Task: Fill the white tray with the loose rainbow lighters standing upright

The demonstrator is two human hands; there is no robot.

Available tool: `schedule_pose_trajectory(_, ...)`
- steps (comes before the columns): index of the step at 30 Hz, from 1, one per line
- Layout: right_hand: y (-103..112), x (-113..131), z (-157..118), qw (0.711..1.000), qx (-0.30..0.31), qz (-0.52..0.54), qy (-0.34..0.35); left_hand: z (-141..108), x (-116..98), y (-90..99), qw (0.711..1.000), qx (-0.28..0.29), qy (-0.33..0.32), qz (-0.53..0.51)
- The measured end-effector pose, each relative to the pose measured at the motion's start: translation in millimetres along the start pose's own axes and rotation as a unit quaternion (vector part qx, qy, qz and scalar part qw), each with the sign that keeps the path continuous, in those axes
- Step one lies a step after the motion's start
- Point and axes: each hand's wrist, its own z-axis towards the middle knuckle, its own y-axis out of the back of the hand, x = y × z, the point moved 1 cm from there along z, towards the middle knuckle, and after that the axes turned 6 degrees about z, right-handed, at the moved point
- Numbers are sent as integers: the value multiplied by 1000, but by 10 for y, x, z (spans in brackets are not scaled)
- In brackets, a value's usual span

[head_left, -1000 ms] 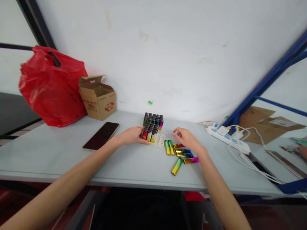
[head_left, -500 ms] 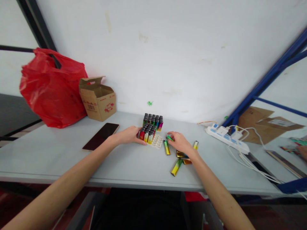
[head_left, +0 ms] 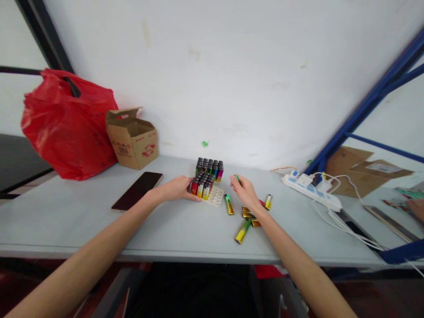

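My left hand [head_left: 180, 188] is closed round the left side of a white tray [head_left: 216, 197] of lighters. Upright lighters [head_left: 202, 185] with black tops fill the tray's left part, while bare round sockets show on its right. Just behind stands another block of upright lighters [head_left: 210, 168]. My right hand [head_left: 244, 192] pinches a green lighter [head_left: 236, 177] above the table, right of the tray; most of it is hidden by the fingers. Below that hand lie a green-and-gold lighter [head_left: 229, 205], a green-yellow lighter [head_left: 243, 231] and several others, partly under my wrist.
A dark phone [head_left: 137, 191] lies left of my left hand. Behind it are an open cardboard box [head_left: 135, 143] and a red plastic bag [head_left: 69, 128]. A white power strip [head_left: 311, 192] with cables runs along the right. Another person's hand [head_left: 416, 207] shows at the far right edge.
My right hand has lifted slightly and turned with the green lighter, which is now more hidden in the fingers. My left hand keeps its hold on the tray. The view has shifted a little.
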Motion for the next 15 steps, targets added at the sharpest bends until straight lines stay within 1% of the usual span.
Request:
schedule_pose_trajectory(3,-40,72,-42,999,-28,-32,17,1,12,-9,1000,3,-1,-4)
schedule_pose_trajectory(8,-103,110,-81,997,-49,-51,24,-2,13,-10,1000,-1,-7,-12)
schedule_pose_trajectory(15,-112,119,-99,997,-29,-61,45,-9,-9,-2,1000,1,-2,4)
